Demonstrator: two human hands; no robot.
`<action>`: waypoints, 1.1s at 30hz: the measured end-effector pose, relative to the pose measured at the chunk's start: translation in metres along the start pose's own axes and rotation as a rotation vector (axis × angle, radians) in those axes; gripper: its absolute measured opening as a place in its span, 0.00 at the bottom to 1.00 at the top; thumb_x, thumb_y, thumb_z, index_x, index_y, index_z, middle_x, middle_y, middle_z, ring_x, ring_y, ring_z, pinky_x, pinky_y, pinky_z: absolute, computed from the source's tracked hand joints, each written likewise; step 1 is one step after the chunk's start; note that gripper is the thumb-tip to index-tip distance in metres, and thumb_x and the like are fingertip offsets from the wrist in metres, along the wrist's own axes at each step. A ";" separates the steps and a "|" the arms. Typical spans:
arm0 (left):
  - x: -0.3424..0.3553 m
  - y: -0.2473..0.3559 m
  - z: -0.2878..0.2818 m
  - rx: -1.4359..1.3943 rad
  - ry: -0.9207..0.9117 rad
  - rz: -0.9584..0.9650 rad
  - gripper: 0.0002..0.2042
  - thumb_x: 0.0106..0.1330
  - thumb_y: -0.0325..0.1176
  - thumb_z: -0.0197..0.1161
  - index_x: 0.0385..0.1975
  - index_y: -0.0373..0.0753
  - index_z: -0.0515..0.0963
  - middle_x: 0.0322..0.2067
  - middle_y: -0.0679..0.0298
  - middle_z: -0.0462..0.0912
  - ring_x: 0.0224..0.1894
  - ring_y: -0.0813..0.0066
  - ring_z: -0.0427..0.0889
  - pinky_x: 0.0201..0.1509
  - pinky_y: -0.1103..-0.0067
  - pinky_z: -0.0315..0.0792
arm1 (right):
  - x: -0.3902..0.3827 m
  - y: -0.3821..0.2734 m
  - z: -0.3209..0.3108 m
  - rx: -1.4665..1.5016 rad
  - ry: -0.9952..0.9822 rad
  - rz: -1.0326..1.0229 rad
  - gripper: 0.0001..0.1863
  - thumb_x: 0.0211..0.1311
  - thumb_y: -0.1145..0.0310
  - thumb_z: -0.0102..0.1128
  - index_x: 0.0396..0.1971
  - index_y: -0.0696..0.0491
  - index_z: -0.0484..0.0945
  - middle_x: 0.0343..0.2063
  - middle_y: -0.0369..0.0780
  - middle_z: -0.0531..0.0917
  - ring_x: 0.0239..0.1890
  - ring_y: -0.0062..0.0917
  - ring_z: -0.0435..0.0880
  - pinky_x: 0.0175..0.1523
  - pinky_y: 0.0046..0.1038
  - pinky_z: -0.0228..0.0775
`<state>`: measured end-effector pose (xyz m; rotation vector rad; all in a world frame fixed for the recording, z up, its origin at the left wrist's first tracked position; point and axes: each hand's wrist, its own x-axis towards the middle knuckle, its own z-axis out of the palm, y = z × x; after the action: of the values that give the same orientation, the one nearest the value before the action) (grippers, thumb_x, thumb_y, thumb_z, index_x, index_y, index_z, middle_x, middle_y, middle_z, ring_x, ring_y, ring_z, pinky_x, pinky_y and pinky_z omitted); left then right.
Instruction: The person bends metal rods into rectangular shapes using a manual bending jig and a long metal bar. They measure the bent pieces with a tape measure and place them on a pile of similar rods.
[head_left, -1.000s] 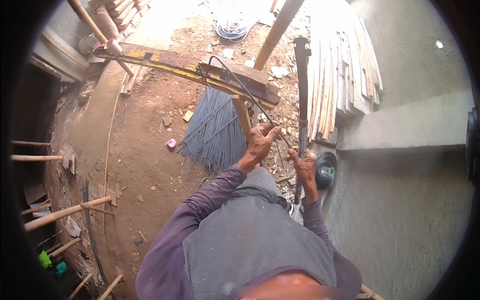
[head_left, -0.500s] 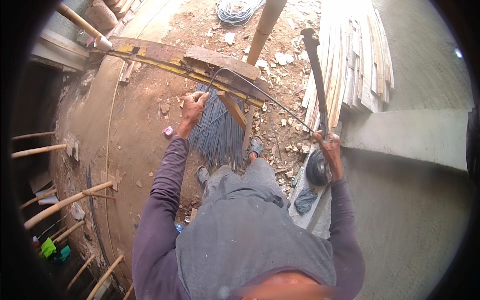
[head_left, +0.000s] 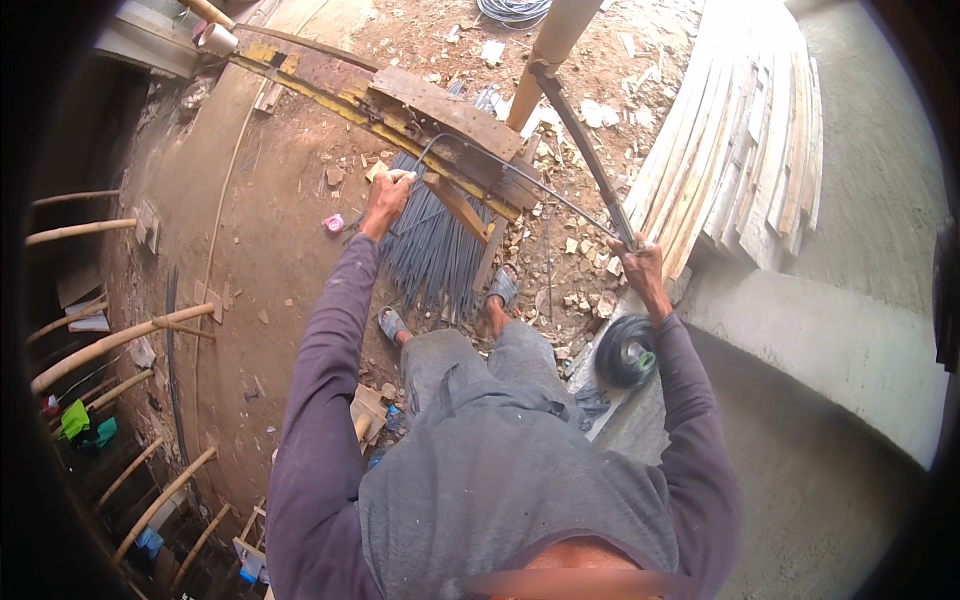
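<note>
A thin steel rod (head_left: 560,200), bent near its left end, passes over the beam bench (head_left: 345,108) in front of me. My left hand (head_left: 388,202) is closed on the rod's short bent end. On the right, my right hand (head_left: 642,265) grips the lower end of a long dark metal bar (head_left: 588,150) with a notched head. The bar leans up and to the left, its head beside the bamboo post. The rod's long end reaches the same hand; the fingers hide whether they hold it too. A wooden plank (head_left: 440,105) lies on the bench.
Beneath the bench lies a bundle of steel rods (head_left: 430,260), near my feet. A black wire coil (head_left: 625,352) sits beside my right forearm. Long boards (head_left: 740,150) are stacked at right, beyond a concrete ledge (head_left: 810,345). Bamboo poles (head_left: 125,340) jut in at left.
The bar's head has swung left toward the bamboo post, and my right hand has shifted slightly left and up. My left hand stays at the rod's bent end. The whole view has turned slightly.
</note>
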<state>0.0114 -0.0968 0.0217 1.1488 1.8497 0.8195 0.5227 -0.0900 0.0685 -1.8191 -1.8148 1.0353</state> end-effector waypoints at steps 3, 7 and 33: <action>0.006 0.003 0.005 -0.036 0.029 -0.016 0.16 0.69 0.41 0.61 0.32 0.30 0.82 0.18 0.68 0.75 0.22 0.80 0.71 0.25 0.74 0.64 | -0.001 0.016 0.014 0.052 0.033 -0.009 0.16 0.59 0.58 0.72 0.38 0.56 0.85 0.17 0.37 0.82 0.20 0.19 0.78 0.26 0.29 0.70; 0.021 0.011 0.014 0.018 0.056 -0.018 0.16 0.69 0.42 0.63 0.31 0.32 0.83 0.16 0.67 0.75 0.20 0.81 0.71 0.24 0.74 0.65 | -0.003 0.028 0.025 0.223 0.050 0.032 0.13 0.59 0.61 0.72 0.36 0.55 0.85 0.21 0.37 0.86 0.23 0.18 0.81 0.27 0.27 0.70; 0.045 0.043 0.037 0.118 0.320 -0.138 0.16 0.59 0.42 0.73 0.34 0.33 0.86 0.29 0.55 0.87 0.33 0.65 0.86 0.40 0.71 0.77 | 0.005 0.026 0.024 -0.119 0.006 -0.063 0.16 0.60 0.59 0.73 0.28 0.56 0.81 0.14 0.34 0.77 0.18 0.16 0.73 0.23 0.27 0.64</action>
<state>0.0490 -0.0353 0.0275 0.9906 2.2395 0.8632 0.5229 -0.0938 0.0331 -1.8169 -1.9553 0.9153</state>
